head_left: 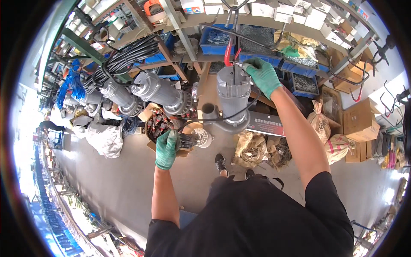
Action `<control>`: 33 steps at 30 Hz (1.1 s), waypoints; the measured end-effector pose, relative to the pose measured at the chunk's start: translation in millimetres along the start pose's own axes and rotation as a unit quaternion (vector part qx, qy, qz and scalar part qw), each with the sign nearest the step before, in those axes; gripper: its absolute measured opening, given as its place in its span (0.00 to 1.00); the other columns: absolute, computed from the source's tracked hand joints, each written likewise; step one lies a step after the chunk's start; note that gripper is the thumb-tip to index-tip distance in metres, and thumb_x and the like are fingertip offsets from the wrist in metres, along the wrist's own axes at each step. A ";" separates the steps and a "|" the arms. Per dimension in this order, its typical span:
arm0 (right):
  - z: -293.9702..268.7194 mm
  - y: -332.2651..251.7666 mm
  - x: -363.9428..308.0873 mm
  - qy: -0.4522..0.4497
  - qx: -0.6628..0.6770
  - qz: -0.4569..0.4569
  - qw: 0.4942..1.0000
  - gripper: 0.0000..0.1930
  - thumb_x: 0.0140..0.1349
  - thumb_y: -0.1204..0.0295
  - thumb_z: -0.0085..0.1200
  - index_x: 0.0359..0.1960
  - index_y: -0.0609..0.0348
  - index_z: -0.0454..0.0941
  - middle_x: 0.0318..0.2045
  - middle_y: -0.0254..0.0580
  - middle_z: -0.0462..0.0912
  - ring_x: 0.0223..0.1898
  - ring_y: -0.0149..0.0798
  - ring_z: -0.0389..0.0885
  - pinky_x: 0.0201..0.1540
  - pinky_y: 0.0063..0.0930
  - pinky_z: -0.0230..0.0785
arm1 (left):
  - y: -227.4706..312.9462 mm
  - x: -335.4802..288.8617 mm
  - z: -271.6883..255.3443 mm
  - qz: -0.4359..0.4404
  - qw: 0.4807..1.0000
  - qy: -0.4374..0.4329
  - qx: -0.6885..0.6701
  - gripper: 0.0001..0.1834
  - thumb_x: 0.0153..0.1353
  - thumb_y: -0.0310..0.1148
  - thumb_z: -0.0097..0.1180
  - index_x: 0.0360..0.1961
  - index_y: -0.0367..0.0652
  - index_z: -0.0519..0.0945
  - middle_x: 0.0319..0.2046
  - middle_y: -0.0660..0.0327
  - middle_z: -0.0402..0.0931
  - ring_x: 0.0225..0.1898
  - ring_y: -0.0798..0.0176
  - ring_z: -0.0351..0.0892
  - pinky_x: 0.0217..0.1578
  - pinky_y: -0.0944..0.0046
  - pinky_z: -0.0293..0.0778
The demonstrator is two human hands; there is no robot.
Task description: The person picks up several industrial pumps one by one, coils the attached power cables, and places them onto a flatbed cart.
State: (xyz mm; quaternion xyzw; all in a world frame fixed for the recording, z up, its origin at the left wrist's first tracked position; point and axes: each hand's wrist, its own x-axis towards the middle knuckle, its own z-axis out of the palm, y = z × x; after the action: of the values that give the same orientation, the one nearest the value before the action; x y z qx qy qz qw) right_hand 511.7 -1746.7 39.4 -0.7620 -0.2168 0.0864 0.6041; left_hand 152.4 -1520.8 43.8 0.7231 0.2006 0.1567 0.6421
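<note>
A grey submersible pump (pixel 233 92) hangs upright in front of me under a red hook (pixel 228 53). My right hand (pixel 262 76), in a green glove, is at the top of the pump beside the hook. Its fingers are curled; what they grip, if anything, is hidden. A black cable (pixel 222 118) runs from the pump's right side across its front to my left hand (pixel 166 150), also gloved in green. That hand is closed around the cable, over an open carton of dark and red parts (pixel 159 124). Next to it sits a pale round strainer-like part (pixel 202 137).
More grey pumps (pixel 156 92) and coiled black cable (pixel 128 58) lie to the left. Blue bins of small metal parts (pixel 304 83) line the shelf behind. Wire bundles on sacking (pixel 252 150), tied sacks (pixel 318 120) and cardboard boxes (pixel 359 120) are at the right.
</note>
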 end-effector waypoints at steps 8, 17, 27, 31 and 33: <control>3.2 12.4 -62.2 0.120 0.253 0.038 0.959 0.11 0.70 0.74 0.58 0.49 0.64 0.73 0.39 0.50 0.86 0.30 0.44 0.88 0.34 0.37 0.84 | 5.6 -120.1 43.2 0.004 0.995 0.043 0.093 0.32 0.77 0.54 0.50 0.19 0.43 0.69 0.16 0.68 0.65 0.21 0.73 0.60 0.24 0.67 0.57; -9.0 -23.7 -147.0 0.032 0.380 0.098 0.919 0.14 0.67 0.77 0.58 0.52 0.63 0.71 0.41 0.46 0.86 0.26 0.40 0.89 0.19 0.28 0.78 | -7.0 -270.2 126.0 -0.104 0.984 0.038 0.140 0.29 0.76 0.49 0.51 0.20 0.40 0.73 0.15 0.69 0.66 0.21 0.74 0.61 0.23 0.65 0.59; 2.6 -30.4 -190.8 0.013 0.395 0.091 0.914 0.10 0.67 0.77 0.59 0.43 0.63 0.69 0.30 0.45 0.84 0.18 0.40 0.83 0.19 0.35 0.81 | -25.4 -422.1 178.8 -0.115 0.979 -0.005 0.168 0.22 0.74 0.42 0.56 0.24 0.38 0.77 0.16 0.61 0.65 0.21 0.69 0.61 0.24 0.61 0.64; 11.8 -27.5 -253.9 0.000 0.368 0.027 0.929 0.11 0.66 0.77 0.59 0.43 0.62 0.68 0.31 0.46 0.84 0.20 0.42 0.84 0.21 0.38 0.84 | -19.1 -448.4 207.6 -0.088 0.991 0.049 0.091 0.23 0.75 0.44 0.55 0.26 0.37 0.78 0.18 0.61 0.70 0.23 0.71 0.66 0.26 0.62 0.67; 27.9 -27.1 -324.3 -0.035 0.344 0.081 0.935 0.11 0.67 0.76 0.59 0.44 0.62 0.68 0.31 0.45 0.83 0.23 0.41 0.86 0.26 0.35 0.83 | -22.5 -464.3 213.8 -0.105 0.987 0.091 0.084 0.22 0.76 0.44 0.55 0.28 0.38 0.79 0.19 0.63 0.71 0.24 0.71 0.67 0.27 0.63 0.67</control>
State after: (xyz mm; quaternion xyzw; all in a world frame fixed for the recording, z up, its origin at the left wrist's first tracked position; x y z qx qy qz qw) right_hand 205.6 -1858.3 16.0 -0.5190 -0.1325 0.2310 0.8122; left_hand -150.2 -1931.9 8.8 0.7322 0.3453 0.1362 0.5710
